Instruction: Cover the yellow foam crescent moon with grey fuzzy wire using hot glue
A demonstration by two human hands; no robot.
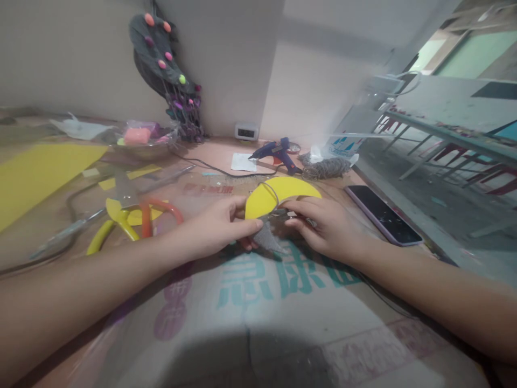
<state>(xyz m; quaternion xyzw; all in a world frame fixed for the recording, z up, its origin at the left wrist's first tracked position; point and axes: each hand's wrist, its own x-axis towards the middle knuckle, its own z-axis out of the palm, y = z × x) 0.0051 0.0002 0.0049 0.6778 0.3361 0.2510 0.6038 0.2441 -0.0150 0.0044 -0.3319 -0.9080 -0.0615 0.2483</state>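
Observation:
A flat yellow crescent [283,188] is held above the cardboard, its lower tip covered in grey. My left hand [222,223] is closed on that left end, thumb on top near the grey part [269,237]. A thin grey yarn [274,195] loops over the yellow face and runs to my right hand [319,221]. The fingers of that hand are pinched together at the crescent's inner edge, on the yarn; their tips are partly blurred.
Behind the crescent lie a blue glue gun [278,153], a grey yarn bundle [327,168] and a small digital clock [246,131]. A phone [383,214] is at right. Pliers [117,221] and orange-handled scissors [147,215] lie left. A decorated grey crescent [157,54] hangs behind.

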